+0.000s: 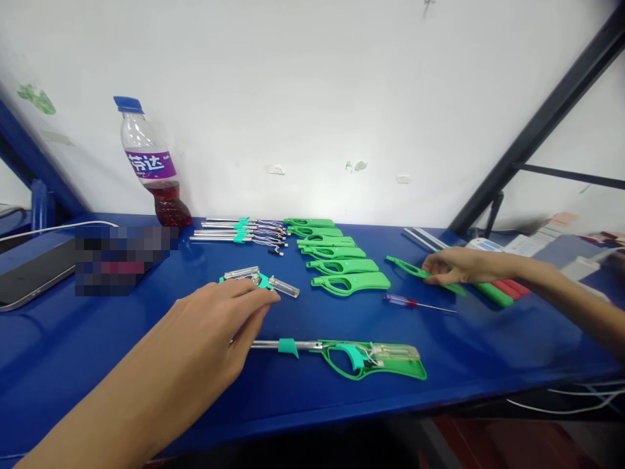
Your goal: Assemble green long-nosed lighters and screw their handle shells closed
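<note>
My right hand [446, 266] is closed on a green lighter handle half [409, 267] at the right of the table. My left hand [215, 326] reaches in from the lower left, thumb and fingers drawn together; anything between them is hidden. Just beyond its fingertips lie several clear fuel tanks [284, 287] with teal parts. In front lies an opened lighter: a metal tube [266, 344] with a teal collar runs behind my left hand, and its green shell [415, 370] holds a clear tank [395, 352], a teal trigger [355, 355] and white wires.
Several green handle shells [361, 281] lie in a column mid-table. Metal tubes with wires [222, 233] lie behind, left of them. A screwdriver [403, 301] lies right, near red and green handles [495, 294]. A bottle [151, 163] and a phone [34, 277] are at the left.
</note>
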A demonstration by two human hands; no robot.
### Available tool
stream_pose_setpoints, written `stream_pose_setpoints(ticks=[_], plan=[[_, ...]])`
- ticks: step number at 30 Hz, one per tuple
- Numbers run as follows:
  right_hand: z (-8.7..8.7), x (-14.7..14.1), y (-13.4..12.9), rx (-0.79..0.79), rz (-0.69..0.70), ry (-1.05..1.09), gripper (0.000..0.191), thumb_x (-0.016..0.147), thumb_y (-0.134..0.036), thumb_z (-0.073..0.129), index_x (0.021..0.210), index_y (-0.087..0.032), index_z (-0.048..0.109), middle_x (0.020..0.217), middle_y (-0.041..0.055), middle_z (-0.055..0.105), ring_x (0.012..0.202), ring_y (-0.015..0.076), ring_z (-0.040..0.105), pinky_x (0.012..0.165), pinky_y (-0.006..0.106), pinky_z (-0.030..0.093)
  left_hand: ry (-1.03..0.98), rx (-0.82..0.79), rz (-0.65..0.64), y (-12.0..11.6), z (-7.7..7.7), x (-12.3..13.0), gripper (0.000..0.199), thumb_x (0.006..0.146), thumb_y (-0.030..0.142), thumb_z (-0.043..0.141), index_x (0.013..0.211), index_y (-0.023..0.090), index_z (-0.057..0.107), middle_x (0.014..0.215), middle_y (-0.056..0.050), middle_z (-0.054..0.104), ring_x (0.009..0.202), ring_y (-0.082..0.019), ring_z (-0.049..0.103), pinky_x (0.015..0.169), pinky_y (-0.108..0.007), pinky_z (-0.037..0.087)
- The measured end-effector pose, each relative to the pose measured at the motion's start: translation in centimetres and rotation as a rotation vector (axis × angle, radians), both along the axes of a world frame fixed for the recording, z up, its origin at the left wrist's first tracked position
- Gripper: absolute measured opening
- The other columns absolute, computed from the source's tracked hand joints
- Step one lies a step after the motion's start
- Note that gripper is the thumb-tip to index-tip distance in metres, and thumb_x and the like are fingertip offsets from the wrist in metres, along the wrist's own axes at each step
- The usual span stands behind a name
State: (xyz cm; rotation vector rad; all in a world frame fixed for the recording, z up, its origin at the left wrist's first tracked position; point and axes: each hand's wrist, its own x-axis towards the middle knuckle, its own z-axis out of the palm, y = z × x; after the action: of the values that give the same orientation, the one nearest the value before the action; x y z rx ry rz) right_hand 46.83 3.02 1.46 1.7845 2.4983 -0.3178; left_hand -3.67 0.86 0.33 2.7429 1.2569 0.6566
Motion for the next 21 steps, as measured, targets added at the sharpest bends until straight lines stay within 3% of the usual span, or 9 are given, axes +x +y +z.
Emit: stream_pose_setpoints(ticks=[5,9,12,14,17,19,21], plan=[[1.8,0.6,0.8,0.097,-0.020,-0.043,0.030,0.091,-0.046,0.071,0.092,-0.018,0.083,0.076,0.0040,0.080,0.064,0.0172,0.075,0.055,0.022,0.050,0.011,-0.003,-0.010,0.2,-0.2,-0.1,0.039,0.110,0.039,0.041,0.130,0.035,0.075,0.130,-0.002,0.079,0.115,-0.035,0.074,0.090,-0.052,0.061],[3.9,-1.1,-0.9,0.192,-0.006,-0.074,0.041,0.086,-0.061,0.074,0.096,-0.022,0.081,0.077,0.0047,0.079,0.058,0.0186,0.072,0.052,0.026,0.047,0.004,0.003,-0.016,0.1,-0.2,0.3,0.039,0.110,0.037,0.040,0.127,0.034,0.076,0.129,-0.003,0.079,0.113,-0.035,0.075,0.090,-0.052,0.062],[4.6,-4.9,-3.9,0.225,0.042,-0.085,0.039,0.086,-0.062,0.077,0.104,-0.028,0.078,0.089,0.0044,0.081,0.067,0.0223,0.075,0.057,0.030,0.051,-0.014,0.050,-0.043,-0.2,-0.2,0.8,0.039,0.110,0.034,0.041,0.122,0.032,0.078,0.124,-0.003,0.081,0.109,-0.033,0.077,0.086,-0.047,0.063],[4.5,-8.2,-6.2,0.222,0.159,-0.116,0.031,0.094,-0.055,0.073,0.113,-0.030,0.074,0.098,0.0031,0.081,0.069,0.0224,0.076,0.059,0.032,0.054,-0.036,0.072,-0.084,-0.6,-0.2,1.2,0.036,0.110,0.032,0.044,0.119,0.031,0.079,0.121,-0.003,0.081,0.109,-0.031,0.076,0.085,-0.043,0.063],[4.0,-13.2,-8.8,0.243,0.356,-0.145,0.028,0.102,-0.048,0.066,0.119,-0.027,0.070,0.109,0.0050,0.080,0.087,0.0257,0.079,0.076,0.036,0.059,-0.068,0.066,-0.145,-1.3,-0.3,1.7,0.029,0.108,0.032,0.051,0.119,0.030,0.078,0.121,-0.002,0.081,0.111,-0.028,0.075,0.088,-0.039,0.063],[3.6,-15.7,-9.6,0.256,0.426,-0.151,0.018,0.101,-0.043,0.068,0.102,-0.024,0.069,0.090,0.0032,0.077,0.074,0.0249,0.077,0.065,0.036,0.056,-0.094,0.047,-0.174,-1.8,-0.4,2.1,0.025,0.107,0.035,0.056,0.121,0.030,0.077,0.123,-0.003,0.079,0.112,-0.028,0.074,0.094,-0.039,0.062],[3.2,-17.3,-9.7,0.283,0.474,-0.168,0.016,0.097,-0.038,0.073,0.096,-0.023,0.066,0.083,0.0021,0.074,0.069,0.0236,0.075,0.060,0.035,0.052,-0.113,0.008,-0.203,-2.1,-0.5,2.4,0.025,0.106,0.038,0.062,0.125,0.031,0.075,0.125,-0.003,0.078,0.116,-0.028,0.073,0.099,-0.041,0.060]])
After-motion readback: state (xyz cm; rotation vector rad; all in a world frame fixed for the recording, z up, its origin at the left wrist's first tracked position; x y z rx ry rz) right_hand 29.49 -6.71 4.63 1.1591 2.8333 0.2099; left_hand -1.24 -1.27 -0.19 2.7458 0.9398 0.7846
